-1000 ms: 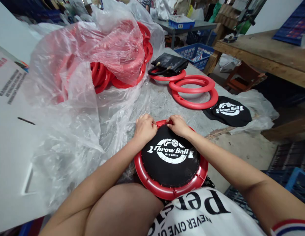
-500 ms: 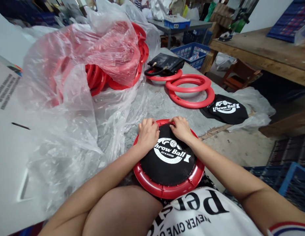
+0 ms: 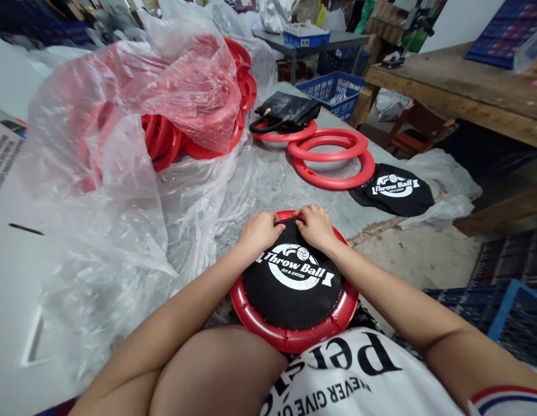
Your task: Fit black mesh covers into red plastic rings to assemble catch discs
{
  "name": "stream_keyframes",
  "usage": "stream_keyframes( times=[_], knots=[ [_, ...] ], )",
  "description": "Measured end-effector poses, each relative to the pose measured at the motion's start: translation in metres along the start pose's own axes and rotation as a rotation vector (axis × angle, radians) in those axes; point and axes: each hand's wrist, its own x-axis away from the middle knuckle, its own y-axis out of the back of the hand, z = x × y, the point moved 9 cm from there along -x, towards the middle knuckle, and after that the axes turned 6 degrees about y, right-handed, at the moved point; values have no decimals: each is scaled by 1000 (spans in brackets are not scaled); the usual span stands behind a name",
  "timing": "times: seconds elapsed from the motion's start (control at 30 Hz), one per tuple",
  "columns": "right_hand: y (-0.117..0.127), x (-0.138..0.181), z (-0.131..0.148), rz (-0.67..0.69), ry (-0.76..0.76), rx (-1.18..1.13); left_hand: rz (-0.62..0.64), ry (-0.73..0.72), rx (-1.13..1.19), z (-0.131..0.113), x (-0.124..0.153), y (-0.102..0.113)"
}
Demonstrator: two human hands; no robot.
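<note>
A red plastic ring [image 3: 290,340] rests on my lap against the table edge. Across it lies a black mesh fabric disc [image 3: 290,306] printed "Throw Ball". At the ring's far rim, my left hand [image 3: 263,231] has its fingers curled over the edge, its thumb on the fabric. Close beside it, my right hand [image 3: 314,227] grips the fabric's far edge at the rim, fingers bent. Both hands' fingertips are partly hidden behind the rim.
Red rings [image 3: 164,138] fill a clear plastic bag [image 3: 134,75] on the left of the table [image 3: 268,179]. Loose red rings [image 3: 333,184], a black handbag [image 3: 290,107] and more printed black discs [image 3: 402,202] lie beyond. A white carton [image 3: 17,277] stands at left.
My left hand has shifted slightly, its thumb now reaching further right toward my right hand, uncovering more of the print. The view has moved a little; the ring stays on my lap.
</note>
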Motion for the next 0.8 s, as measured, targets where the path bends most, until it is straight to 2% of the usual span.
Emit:
stream_keyframes(
  times=[0.1,0.2,0.3,0.43,0.67,0.8],
  knots=[
    [0,0,0,-4,5,-4,-42,-30,26,-2,-3,2],
    [0,0,0,-1,9,-5,-122,-122,45,-5,-5,6],
    [0,1,0,-8,13,-3,-195,-133,136,3,-11,8],
    [-2,1,-1,-16,14,-7,-184,-69,317,21,-19,-3],
    [3,-20,-6,75,-20,-68,-185,-60,341,24,-19,-7],
    [5,-43,14,62,129,-132,-203,-51,336,24,-19,-4]
  ],
)
